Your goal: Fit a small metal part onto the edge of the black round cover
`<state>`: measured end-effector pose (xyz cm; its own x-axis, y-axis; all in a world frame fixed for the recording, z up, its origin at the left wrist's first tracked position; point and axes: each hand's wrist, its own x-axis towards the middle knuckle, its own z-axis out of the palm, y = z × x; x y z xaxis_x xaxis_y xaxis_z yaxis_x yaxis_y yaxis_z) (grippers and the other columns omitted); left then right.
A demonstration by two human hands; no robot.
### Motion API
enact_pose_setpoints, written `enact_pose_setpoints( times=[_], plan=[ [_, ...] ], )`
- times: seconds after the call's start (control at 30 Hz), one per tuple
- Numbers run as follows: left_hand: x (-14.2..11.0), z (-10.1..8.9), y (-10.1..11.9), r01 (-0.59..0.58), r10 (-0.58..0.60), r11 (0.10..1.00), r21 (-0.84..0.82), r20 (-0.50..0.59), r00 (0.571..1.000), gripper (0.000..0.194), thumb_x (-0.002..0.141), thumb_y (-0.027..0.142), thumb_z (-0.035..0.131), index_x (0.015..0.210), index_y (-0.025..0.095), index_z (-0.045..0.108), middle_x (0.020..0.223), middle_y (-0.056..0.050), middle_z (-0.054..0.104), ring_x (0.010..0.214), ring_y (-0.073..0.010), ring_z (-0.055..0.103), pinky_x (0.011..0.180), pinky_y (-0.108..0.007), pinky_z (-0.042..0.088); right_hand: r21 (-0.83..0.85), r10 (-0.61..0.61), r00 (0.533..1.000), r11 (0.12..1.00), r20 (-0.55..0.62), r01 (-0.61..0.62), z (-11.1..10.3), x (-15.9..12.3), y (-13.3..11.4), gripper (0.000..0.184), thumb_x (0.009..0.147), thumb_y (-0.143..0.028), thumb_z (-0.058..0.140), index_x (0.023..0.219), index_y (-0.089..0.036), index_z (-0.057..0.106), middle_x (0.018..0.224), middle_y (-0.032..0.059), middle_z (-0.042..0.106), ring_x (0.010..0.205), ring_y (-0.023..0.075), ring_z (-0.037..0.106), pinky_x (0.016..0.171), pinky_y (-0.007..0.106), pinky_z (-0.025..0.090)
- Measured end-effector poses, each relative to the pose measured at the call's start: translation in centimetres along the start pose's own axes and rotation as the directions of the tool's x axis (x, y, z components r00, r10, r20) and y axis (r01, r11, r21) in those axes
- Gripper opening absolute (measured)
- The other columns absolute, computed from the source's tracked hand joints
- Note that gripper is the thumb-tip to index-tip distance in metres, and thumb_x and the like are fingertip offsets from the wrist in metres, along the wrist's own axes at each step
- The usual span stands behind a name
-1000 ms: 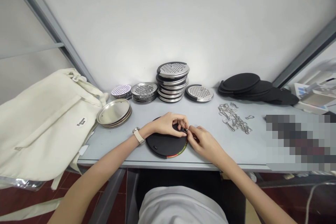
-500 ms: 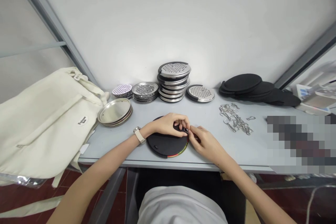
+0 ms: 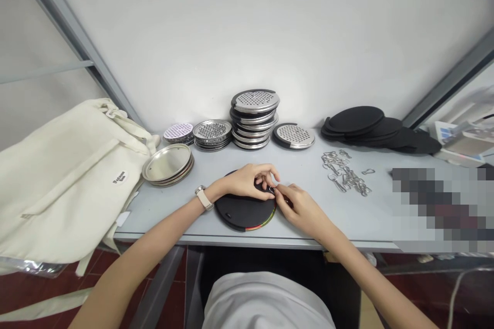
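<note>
Raising the forefinger of the left hand (image 3: 249, 181) slightly since the earlier frame, while keeping nearly everything else in place. Resting that hand over the upper right part of a black disc (image 3: 247, 211), stretching the thumb and curling the other fingers inward; leaving any grip there impossible to tell. Pinching one small metal clip (image 3: 271, 189), partly hidden, between thumb and forefinger of the right hand (image 3: 303, 211), just at the disc's right edge. Keeping the disc flat on the table (image 3: 301, 175), beneath the left hand and to the left of the right hand; overlapping it more with the left, nearer hand. Presenting no long axis in the round disc; leaving the clip's axis too small to read. Counting outward: one watch (image 3: 204, 198) on the left wrist; one loose clip (image 3: 368, 171) beside one clip pile (image 3: 345, 175), too tangled to number; one stack of plain metal discs (image 3: 166, 162); three stacks of perforated discs, purple-topped (image 3: 177, 131), low silver (image 3: 212, 131) and tall (image 3: 255, 101); one single perforated disc (image 3: 301, 136); one heap of flat black pieces (image 3: 357, 121), overlapping past counting; one cream bag (image 3: 57, 175) at far left.
</note>
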<state>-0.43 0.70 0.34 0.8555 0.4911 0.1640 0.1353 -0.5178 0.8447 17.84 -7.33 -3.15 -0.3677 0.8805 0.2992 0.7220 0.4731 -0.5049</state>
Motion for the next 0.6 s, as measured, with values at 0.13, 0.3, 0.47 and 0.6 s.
enact_pose_setpoints(
  times=[0.13, 0.3, 0.47, 0.6],
  plan=[
    [0.06, 0.04, -0.01, -0.001, 0.001, 1.000, -0.008, -0.016, 1.000, 0.041, 0.069, 0.019, 0.072, 0.106, 0.017, 0.055, 0.081, -0.001, 0.064, 0.069, -0.0097, 0.055, 0.061, -0.021, 0.038, 0.005, 0.016, 1.000, 1.000, -0.007, -0.016, 0.02, -0.06, 0.04, 0.026, 0.095, -0.023, 0.036, 0.069, -0.022, 0.039, 0.059, -0.0014, 0.047, 0.061, 0.0168, 0.047, 0.060, 0.027, 0.034],
    [0.10, 0.00, 0.05, 0.006, -0.006, 1.000, 0.005, -0.012, 1.000, 0.042, 0.069, 0.020, 0.072, 0.108, 0.017, 0.055, 0.079, 0.000, 0.065, 0.068, -0.0092, 0.054, 0.062, -0.021, 0.038, 0.023, 0.026, 1.000, 0.999, -0.016, -0.026, -0.04, -0.08, 0.01, 0.026, 0.095, -0.024, 0.036, 0.070, -0.022, 0.040, 0.059, -0.0013, 0.048, 0.060, 0.0165, 0.048, 0.059, 0.027, 0.034],
    [0.08, 0.00, 0.17, 0.017, -0.017, 1.000, 0.007, -0.013, 1.000, 0.041, 0.070, 0.019, 0.072, 0.107, 0.017, 0.055, 0.079, 0.000, 0.064, 0.068, -0.0090, 0.053, 0.063, -0.021, 0.038, 0.024, 0.034, 0.999, 0.999, -0.021, -0.034, -0.07, -0.08, -0.05, 0.026, 0.095, -0.025, 0.035, 0.070, -0.022, 0.041, 0.059, -0.0011, 0.049, 0.060, 0.0166, 0.048, 0.058, 0.026, 0.034],
    [0.06, -0.01, 0.16, 0.017, -0.017, 1.000, 0.009, -0.008, 1.000, 0.041, 0.071, 0.020, 0.071, 0.108, 0.017, 0.055, 0.080, -0.001, 0.064, 0.067, -0.0089, 0.051, 0.063, -0.021, 0.038, 0.028, 0.047, 0.999, 0.999, -0.020, -0.047, -0.06, -0.12, 0.02, 0.026, 0.096, -0.026, 0.035, 0.070, -0.022, 0.039, 0.058, -0.0016, 0.047, 0.060, 0.0167, 0.048, 0.059, 0.026, 0.034]
  ],
)
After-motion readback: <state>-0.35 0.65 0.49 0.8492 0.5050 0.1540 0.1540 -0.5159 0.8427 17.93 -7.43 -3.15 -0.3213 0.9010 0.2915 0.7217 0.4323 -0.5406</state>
